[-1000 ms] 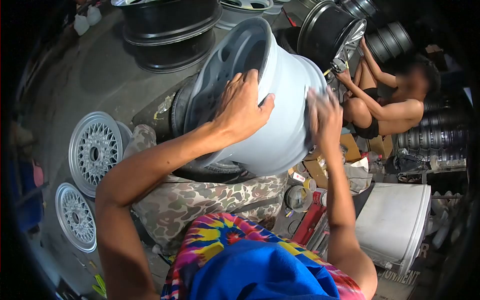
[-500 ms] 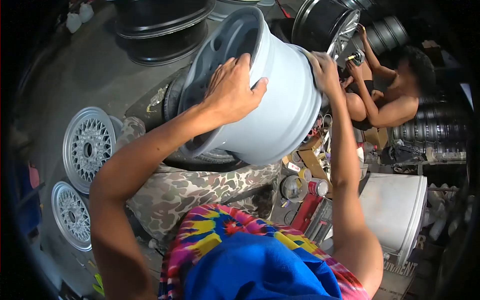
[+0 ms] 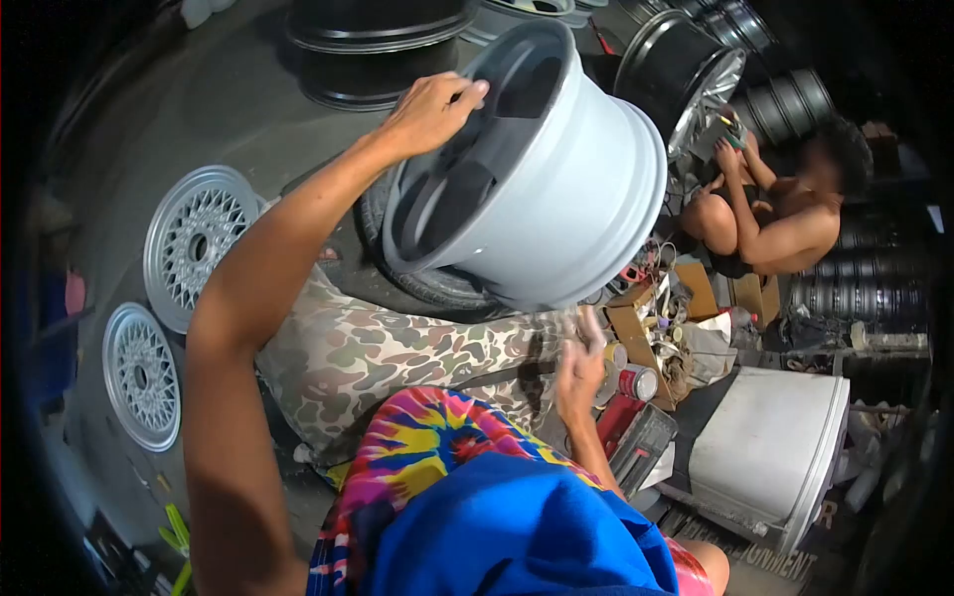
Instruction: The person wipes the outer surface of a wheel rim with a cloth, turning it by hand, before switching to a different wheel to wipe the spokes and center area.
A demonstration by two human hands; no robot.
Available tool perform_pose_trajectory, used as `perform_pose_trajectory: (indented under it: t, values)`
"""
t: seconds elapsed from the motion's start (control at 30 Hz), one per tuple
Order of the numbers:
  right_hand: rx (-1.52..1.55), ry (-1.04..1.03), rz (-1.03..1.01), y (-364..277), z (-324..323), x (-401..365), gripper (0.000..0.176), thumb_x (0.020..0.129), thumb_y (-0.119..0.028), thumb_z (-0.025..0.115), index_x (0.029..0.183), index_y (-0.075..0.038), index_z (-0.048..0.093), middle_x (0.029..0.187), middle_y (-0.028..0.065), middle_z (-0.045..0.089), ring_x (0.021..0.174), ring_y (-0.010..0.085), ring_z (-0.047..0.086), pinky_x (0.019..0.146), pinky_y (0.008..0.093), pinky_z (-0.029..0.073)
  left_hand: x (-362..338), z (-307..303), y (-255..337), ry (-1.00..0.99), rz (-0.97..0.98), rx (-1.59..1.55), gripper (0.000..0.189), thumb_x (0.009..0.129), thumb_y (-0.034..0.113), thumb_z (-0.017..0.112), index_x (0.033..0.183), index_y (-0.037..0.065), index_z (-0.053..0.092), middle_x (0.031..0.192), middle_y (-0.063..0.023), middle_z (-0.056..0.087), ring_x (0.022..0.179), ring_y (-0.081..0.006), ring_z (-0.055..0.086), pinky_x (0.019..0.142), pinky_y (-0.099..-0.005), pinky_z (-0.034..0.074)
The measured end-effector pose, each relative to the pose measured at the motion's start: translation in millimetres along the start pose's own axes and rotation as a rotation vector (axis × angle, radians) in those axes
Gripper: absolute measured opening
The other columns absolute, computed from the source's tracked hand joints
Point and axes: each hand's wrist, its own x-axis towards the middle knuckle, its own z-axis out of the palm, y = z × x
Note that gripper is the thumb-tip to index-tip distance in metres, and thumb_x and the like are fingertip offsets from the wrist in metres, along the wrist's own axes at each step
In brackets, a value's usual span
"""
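A large grey wheel rim [image 3: 586, 189] leans tilted on a black tyre [image 3: 437, 288] in front of me. My left hand [image 3: 432, 111] is at the upper left edge of the rim, fingers bent over its lip; the exact contact is partly hidden. My right hand [image 3: 579, 372] is off the rim, below its lower edge, near the camouflage cloth [image 3: 397, 348]. Its fingers are stretched and smeared by motion, and I see nothing held in them. Dark openings show in the rim's face.
Two silver mesh wheels [image 3: 139, 375] lie at the left. Black rims [image 3: 373, 50] are stacked at the back. A co-worker [image 3: 785, 214] crouches at the right beside a rim. Near my right arm stand cans [image 3: 637, 381], a toolbox [image 3: 641, 452] and a white bucket [image 3: 765, 447].
My right hand has let go of the rim's right side and dropped toward my lap. My left hand has shifted from the near edge to the upper left edge. The view has shifted.
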Motion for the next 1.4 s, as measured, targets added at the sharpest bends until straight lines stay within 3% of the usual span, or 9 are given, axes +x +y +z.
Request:
perform_pose_trajectory:
  t: [0.2, 0.3, 0.57, 0.7, 0.87, 1.03, 1.1, 1.3, 1.4]
  values:
    - [0.102, 0.246, 0.254, 27, -41, 44, 0.041, 0.109, -0.025, 0.051, 0.118, 0.011, 0.068, 0.098, 0.0064, 0.071, 0.092, 0.0129, 0.061, 0.085, 0.0307, 0.05, -27, -7, -89, -0.702, -0.388, 0.315, 0.049, 0.087, 0.05, 0.074, 0.106, 0.005, 0.077, 0.111, -0.0157, 0.074, 0.107, -0.0275, 0.068, 0.093, -0.0371, 0.051]
    - [0.268, 0.271, 0.298, 46, -4, 42, 0.04, 0.108, -0.026, 0.052, 0.114, 0.009, 0.07, 0.097, 0.0054, 0.07, 0.086, 0.0121, 0.058, 0.081, 0.0322, 0.05, -41, 10, -97, -0.996, -0.703, 0.161, 0.072, 0.083, 0.062, 0.076, 0.126, 0.004, 0.071, 0.122, -0.0141, 0.071, 0.111, -0.0249, 0.065, 0.098, -0.0365, 0.05]
    - [0.432, 0.234, 0.477, 23, 59, 27, 0.042, 0.111, -0.031, 0.047, 0.113, 0.008, 0.064, 0.099, 0.004, 0.063, 0.092, 0.0126, 0.054, 0.085, 0.0291, 0.045, -70, 27, -76, -1.005, -0.967, -0.466, 0.066, 0.091, 0.047, 0.074, 0.133, -0.001, 0.059, 0.106, -0.0095, 0.067, 0.102, -0.0168, 0.065, 0.087, -0.0315, 0.057]
    - [0.396, 0.213, 0.45, 18, 61, 33, 0.046, 0.112, -0.033, 0.042, 0.112, 0.009, 0.061, 0.101, 0.008, 0.063, 0.094, 0.0154, 0.053, 0.089, 0.032, 0.044, -97, 60, -83, -0.812, -0.814, -0.252, 0.066, 0.089, 0.038, 0.074, 0.131, -0.008, 0.054, 0.099, -0.0119, 0.064, 0.094, -0.022, 0.065, 0.085, -0.0318, 0.057]
    - [0.268, 0.176, 0.433, 27, 62, 38, 0.052, 0.112, -0.037, 0.041, 0.112, 0.011, 0.061, 0.095, 0.0109, 0.065, 0.092, 0.0182, 0.054, 0.088, 0.0336, 0.045, -102, 78, -39, -0.544, -0.84, 0.09, 0.08, 0.081, 0.038, 0.078, 0.132, -0.018, 0.052, 0.134, -0.0362, 0.058, 0.126, -0.0379, 0.061, 0.102, -0.0433, 0.052]
    - [0.176, 0.404, 0.261, 23, 40, 75, 0.062, 0.111, -0.045, 0.039, 0.095, 0.011, 0.061, 0.072, 0.0041, 0.057, 0.069, 0.0157, 0.046, 0.065, 0.0347, 0.041, -80, 53, -4, -0.708, -0.904, -0.055, 0.079, 0.083, 0.05, 0.074, 0.119, -0.019, 0.064, 0.129, -0.0355, 0.062, 0.119, -0.0413, 0.064, 0.092, -0.0497, 0.056]
    - [0.159, 0.205, 0.504, 14, -3, 103, 0.055, 0.112, -0.037, 0.04, 0.092, 0.009, 0.061, 0.072, 0.0057, 0.053, 0.076, 0.016, 0.048, 0.069, 0.0354, 0.042, -74, 43, 18, -0.785, -0.888, -0.122, 0.087, 0.091, 0.059, 0.06, 0.127, -0.02, 0.057, 0.134, -0.0358, 0.058, 0.122, -0.0443, 0.061, 0.096, -0.0502, 0.053]
    - [0.077, 0.685, -0.131, -35, -37, 177, 0.042, 0.111, -0.027, 0.043, 0.119, 0.006, 0.067, 0.103, 0.0126, 0.064, 0.089, 0.0175, 0.065, 0.077, 0.035, 0.055, -90, 52, -21, -0.666, -0.856, -0.462, 0.076, 0.106, 0.056, 0.035, 0.139, -0.01, 0.053, 0.134, -0.0275, 0.062, 0.12, -0.0349, 0.064, 0.1, -0.0465, 0.053]
    - [-0.347, 0.446, -0.514, -35, -32, 195, 0.027, 0.097, -0.006, 0.062, 0.123, -0.001, 0.07, 0.114, 0.0144, 0.064, 0.113, 0.0295, 0.061, 0.099, 0.0409, 0.049, -81, 45, -1, -0.718, -0.902, -0.414, 0.079, 0.106, 0.06, 0.033, 0.144, -0.008, 0.048, 0.139, -0.0271, 0.059, 0.126, -0.036, 0.062, 0.104, -0.0488, 0.051]
